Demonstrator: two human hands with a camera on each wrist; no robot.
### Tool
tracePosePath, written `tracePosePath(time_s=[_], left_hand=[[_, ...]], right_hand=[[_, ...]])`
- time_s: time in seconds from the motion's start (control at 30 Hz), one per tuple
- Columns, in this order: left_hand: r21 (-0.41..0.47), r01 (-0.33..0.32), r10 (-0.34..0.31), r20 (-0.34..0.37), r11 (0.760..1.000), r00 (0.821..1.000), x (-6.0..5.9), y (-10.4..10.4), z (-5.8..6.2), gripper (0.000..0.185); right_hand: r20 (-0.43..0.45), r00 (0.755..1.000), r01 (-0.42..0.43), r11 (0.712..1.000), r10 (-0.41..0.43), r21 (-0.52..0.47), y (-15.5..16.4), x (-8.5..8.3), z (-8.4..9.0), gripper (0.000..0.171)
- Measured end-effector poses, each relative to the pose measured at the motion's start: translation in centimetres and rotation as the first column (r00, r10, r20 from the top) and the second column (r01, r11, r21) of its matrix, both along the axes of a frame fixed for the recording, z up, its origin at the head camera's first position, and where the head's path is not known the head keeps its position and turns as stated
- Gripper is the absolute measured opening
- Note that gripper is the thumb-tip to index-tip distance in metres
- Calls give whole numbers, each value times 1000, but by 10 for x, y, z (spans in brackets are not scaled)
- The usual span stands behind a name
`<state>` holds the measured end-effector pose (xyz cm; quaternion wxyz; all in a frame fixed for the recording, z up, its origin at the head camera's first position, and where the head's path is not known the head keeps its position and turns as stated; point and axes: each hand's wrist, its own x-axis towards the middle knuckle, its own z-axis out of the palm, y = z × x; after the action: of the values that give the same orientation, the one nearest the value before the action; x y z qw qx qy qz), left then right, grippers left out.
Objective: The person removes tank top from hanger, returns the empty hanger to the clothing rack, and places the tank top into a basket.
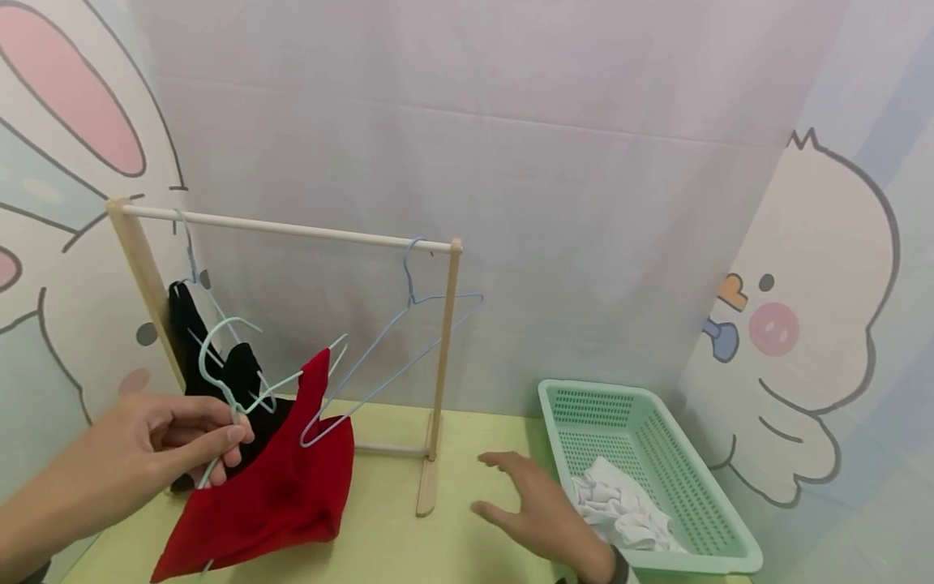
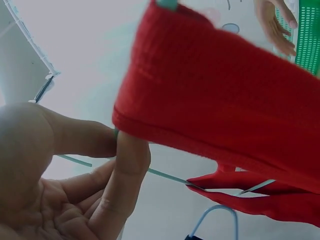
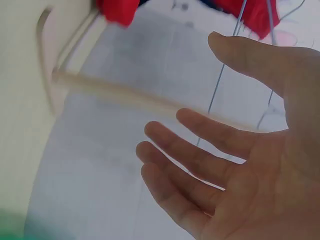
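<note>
My left hand [image 1: 186,446] pinches a pale green hanger [image 1: 232,399] just below its hook, between thumb and fingers. On that hanger hangs a red garment [image 1: 284,495] with a strap over one arm of the hanger, held in front of the rack. In the left wrist view the red cloth [image 2: 200,95] covers part of the hanger beside the fingertips. My right hand [image 1: 543,511] is held over the table with fingers spread and holds nothing, left of the green basket [image 1: 700,470]. Its palm and loosely bent fingers show in the right wrist view.
A wooden rack [image 1: 292,229] stands at the left on the yellow table [image 1: 481,438]. From its rail hang a black garment [image 1: 241,373] on a hanger at the left end and a bare blue hanger [image 1: 394,320] near the right post. White cloth [image 1: 620,507] lies in the basket.
</note>
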<state>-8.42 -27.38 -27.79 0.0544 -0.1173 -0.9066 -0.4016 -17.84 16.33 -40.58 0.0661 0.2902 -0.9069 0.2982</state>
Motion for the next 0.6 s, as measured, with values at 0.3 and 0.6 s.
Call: tracePosePath(time_s=[0.3, 0.6], left_hand=[[33, -8, 4, 112, 999, 994, 4, -4, -23, 23], [7, -44, 42, 187, 999, 981, 6, -8, -40, 28]], right_hand=[[58, 971, -230, 972, 232, -44, -64, -8, -11, 59], [-25, 926, -377, 924, 376, -64, -119, -24, -19, 64]])
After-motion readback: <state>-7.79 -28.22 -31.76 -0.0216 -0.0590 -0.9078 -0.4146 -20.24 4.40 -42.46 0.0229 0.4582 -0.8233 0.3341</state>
